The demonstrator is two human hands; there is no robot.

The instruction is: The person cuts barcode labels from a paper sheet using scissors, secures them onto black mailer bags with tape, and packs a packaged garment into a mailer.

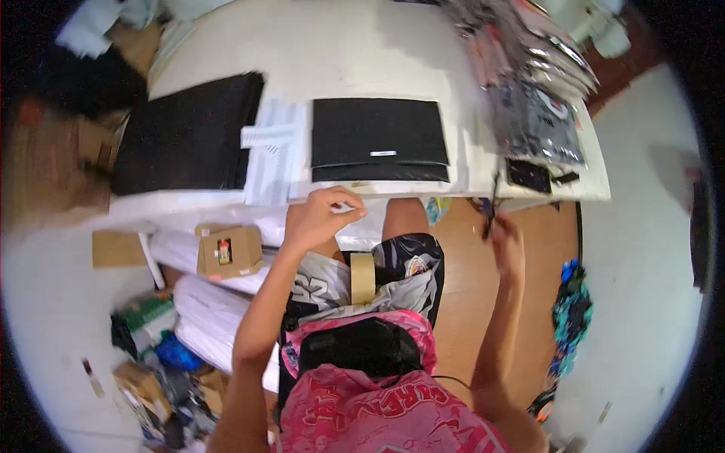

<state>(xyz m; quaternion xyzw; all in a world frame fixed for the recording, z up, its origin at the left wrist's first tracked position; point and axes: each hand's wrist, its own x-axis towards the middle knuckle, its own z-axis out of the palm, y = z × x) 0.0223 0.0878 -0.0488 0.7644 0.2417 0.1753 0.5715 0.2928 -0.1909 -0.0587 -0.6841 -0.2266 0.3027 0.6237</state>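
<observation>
My left hand [321, 219] is at the table's front edge, its fingers loosely curled with a gap between thumb and forefinger; nothing shows between them. Just beyond it a black plastic mailer bag [377, 136] lies flat, its near edge folded over and a small white label on it. My right hand [504, 235], low by the table's right front, is closed around a dark slim tool [489, 219] that looks like scissors, blurred by motion. On my lap, between the thighs, rests a roll of brown tape [362, 279].
Black bags [189, 136] are stacked at the table's left beside printed paper labels [273, 155]. Clear-wrapped garments [540, 124] pile up at the right, with a black phone [529, 176] near the edge. An open cardboard box [229, 251] and white wrapped rolls [211, 317] lie below left.
</observation>
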